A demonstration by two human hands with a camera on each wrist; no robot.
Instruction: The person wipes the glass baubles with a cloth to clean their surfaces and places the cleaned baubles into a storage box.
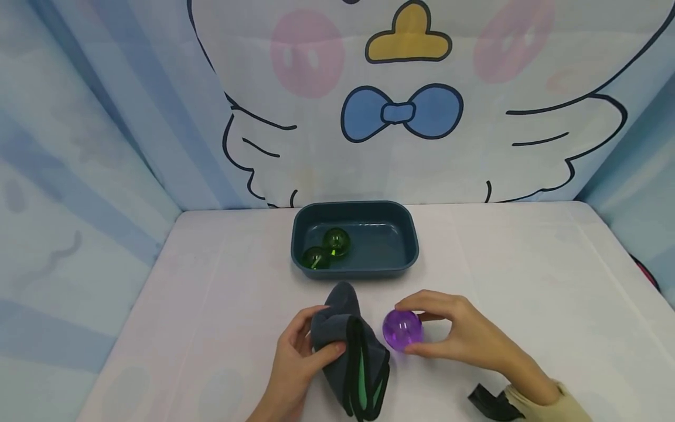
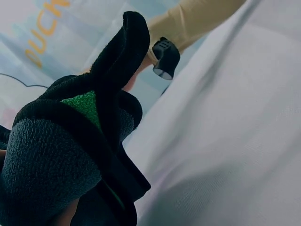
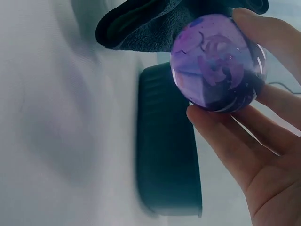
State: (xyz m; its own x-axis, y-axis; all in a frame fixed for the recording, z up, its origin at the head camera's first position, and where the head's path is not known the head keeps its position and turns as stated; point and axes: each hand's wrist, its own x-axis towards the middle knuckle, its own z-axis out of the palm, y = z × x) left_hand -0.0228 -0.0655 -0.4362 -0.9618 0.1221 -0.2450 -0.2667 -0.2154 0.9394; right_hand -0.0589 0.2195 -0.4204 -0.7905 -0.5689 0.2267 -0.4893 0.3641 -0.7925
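Note:
My left hand (image 1: 300, 360) grips a folded dark grey-blue cloth (image 1: 337, 328) with black edging and a green inner side. In the left wrist view the bunched cloth (image 2: 51, 155) fills the left side, hiding most of the hand. Just right of the cloth, my right hand (image 1: 456, 331) pinches a clear purple ball (image 1: 402, 330) between thumb and fingers. The right wrist view shows the ball (image 3: 218, 63) between the fingertips, overlapping the cloth (image 3: 150, 28) behind it. Beyond both hands stands a dark teal tray (image 1: 379, 272), with two green clear balls (image 1: 336, 241) at its left end.
The white-covered table (image 1: 527, 281) meets a printed curtain (image 1: 401, 170) right behind the tray. More curtain hangs along the left and right sides. A black strap (image 1: 495, 403) sits at the right sleeve (image 1: 548, 404).

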